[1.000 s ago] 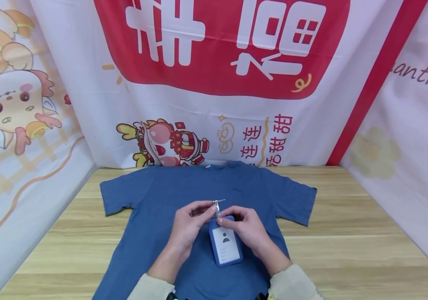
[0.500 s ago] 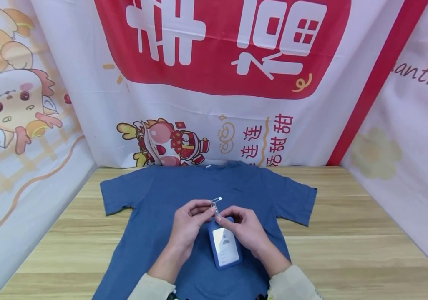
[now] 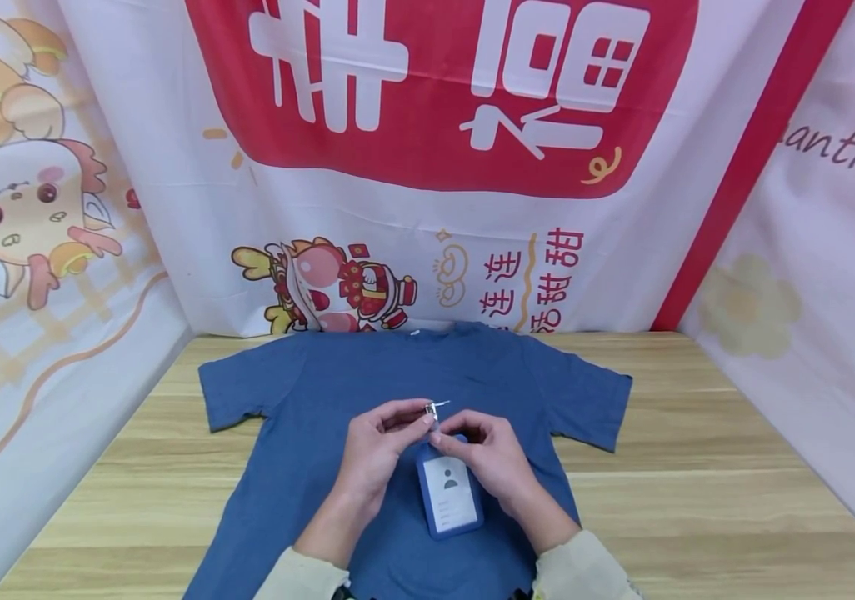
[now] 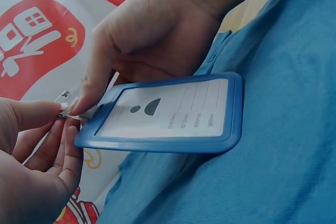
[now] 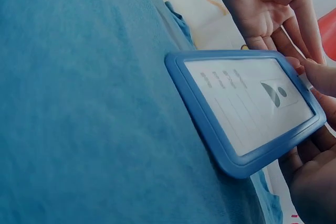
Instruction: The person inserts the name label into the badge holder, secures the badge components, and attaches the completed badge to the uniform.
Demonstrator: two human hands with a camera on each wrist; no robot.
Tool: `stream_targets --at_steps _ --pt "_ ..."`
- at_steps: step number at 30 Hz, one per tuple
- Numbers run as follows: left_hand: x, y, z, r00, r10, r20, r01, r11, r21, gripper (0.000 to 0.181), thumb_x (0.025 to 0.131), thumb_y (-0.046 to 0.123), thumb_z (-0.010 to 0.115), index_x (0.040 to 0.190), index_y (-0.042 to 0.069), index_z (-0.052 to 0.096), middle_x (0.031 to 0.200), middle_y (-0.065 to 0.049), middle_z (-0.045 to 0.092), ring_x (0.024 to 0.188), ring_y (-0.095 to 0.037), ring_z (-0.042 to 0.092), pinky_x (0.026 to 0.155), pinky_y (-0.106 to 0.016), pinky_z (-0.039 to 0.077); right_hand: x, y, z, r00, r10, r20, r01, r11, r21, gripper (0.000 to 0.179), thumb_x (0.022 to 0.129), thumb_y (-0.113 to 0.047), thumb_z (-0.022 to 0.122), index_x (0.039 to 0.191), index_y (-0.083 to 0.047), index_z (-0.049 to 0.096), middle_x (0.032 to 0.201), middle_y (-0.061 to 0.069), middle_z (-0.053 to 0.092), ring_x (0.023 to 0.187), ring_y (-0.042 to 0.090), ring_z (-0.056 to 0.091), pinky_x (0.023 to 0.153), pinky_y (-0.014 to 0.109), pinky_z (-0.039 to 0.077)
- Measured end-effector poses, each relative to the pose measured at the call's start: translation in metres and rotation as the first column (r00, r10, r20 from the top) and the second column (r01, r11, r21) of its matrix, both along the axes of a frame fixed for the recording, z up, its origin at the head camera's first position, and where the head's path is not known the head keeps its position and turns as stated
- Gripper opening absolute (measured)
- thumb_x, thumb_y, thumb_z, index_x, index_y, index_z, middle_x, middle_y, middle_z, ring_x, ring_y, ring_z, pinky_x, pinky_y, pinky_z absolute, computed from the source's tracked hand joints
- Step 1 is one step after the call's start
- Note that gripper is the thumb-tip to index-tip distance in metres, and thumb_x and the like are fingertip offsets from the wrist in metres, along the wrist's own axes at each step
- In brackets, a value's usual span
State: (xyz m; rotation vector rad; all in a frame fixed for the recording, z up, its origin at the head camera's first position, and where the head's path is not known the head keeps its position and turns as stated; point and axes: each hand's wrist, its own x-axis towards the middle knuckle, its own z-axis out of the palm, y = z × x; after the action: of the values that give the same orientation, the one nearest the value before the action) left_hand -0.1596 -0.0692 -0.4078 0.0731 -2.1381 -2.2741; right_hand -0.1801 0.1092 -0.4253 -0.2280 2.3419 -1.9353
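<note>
Over the middle of a blue T-shirt [image 3: 397, 375]: a blue badge holder [image 3: 474, 521] with a white card [image 3: 452, 504] inside, face up. Shows a grey head-and-shoulders icon [image 3: 450, 479] toward the far end and faint printed lines toward the near end. Leans a little to the left at the far end; cannot tell whether touching the fabric at the near end. At the far end, a short clear strap [image 5: 305, 81], then a small metal clip [image 3: 432, 411] with a safety pin [image 4: 64, 96], pointing outward beyond the fingertips.

To the left, the left hand [image 3: 375, 450], clamped on the clip between thumb and forefinger. To the right and just beside, the right hand [image 3: 489, 450], pinching the strap close to the holder's edge. At both wrists, pale cuffs [image 3: 303, 575].

Beneath, the T-shirt again: lies flat, with collar [image 3: 427, 333] at the far side, short sleeves spread left and right, cut off at the near edge of view. Under it, a wood-grain table [image 3: 697, 467].

At the far side, a white cloth backdrop [image 3: 397, 212] with a red panel [image 3: 427, 142], sideways Chinese characters and a cartoon figure [image 3: 337, 287]. To the left, a cartoon-printed cloth [image 3: 82, 400]; to the right, another with a faded yellow flower [image 3: 750, 307].
</note>
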Motion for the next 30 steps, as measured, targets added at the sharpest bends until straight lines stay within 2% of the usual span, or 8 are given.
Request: stream_targets --at_steps 4,13,21,30 --pt "0.0008 -0.0001 0.0010 1.000 -0.001 -0.013 0.001 1.000 -0.003 0.029 0.100 0.020 0.080 0.127 0.011 0.079 0.126 -0.006 0.079 0.110 -0.014 0.074 0.102 -0.030 0.060 0.0010 -0.0010 0.0012 1.000 -0.017 0.001 0.017 1.000 -0.012 0.018 0.094 -0.027 0.086 0.104 -0.012 0.084 0.103 0.001 0.079 0.094 0.017 0.063 0.081 0.030 0.050" --pt "0.0008 0.0013 0.0030 0.999 0.017 -0.028 -0.018 1.000 -0.017 0.027 0.099 0.020 0.081 0.124 0.010 0.080 0.123 -0.007 0.079 0.106 -0.015 0.075 0.100 -0.029 0.061 0.0011 -0.0022 0.0029 0.999 -0.033 0.003 0.033 0.999 -0.020 0.015 0.093 -0.024 0.086 0.100 -0.011 0.083 0.098 0.001 0.077 0.093 0.019 0.063 0.082 0.031 0.050" --pt "0.0009 0.0007 0.0015 0.999 0.030 -0.037 -0.030 1.000 -0.004 0.026 0.098 0.020 0.082 0.122 0.009 0.080 0.121 -0.007 0.080 0.105 -0.015 0.075 0.095 -0.024 0.061 0.0024 -0.0038 0.0026 0.999 -0.036 -0.038 0.035 0.999 -0.008 0.011 0.092 -0.021 0.086 0.096 -0.011 0.083 0.095 0.002 0.076 0.092 0.019 0.064 0.083 0.032 0.049" --pt "0.0006 0.0021 0.0009 0.999 0.015 -0.044 -0.016 1.000 -0.017 0.026 0.098 0.021 0.081 0.122 0.009 0.081 0.121 -0.007 0.080 0.105 -0.015 0.075 0.096 -0.026 0.060 0.0077 -0.0065 0.0014 0.992 -0.093 -0.089 0.092 0.996 -0.013 0.007 0.090 -0.015 0.087 0.088 -0.012 0.082 0.088 0.001 0.076 0.084 0.016 0.064 0.074 0.026 0.049"
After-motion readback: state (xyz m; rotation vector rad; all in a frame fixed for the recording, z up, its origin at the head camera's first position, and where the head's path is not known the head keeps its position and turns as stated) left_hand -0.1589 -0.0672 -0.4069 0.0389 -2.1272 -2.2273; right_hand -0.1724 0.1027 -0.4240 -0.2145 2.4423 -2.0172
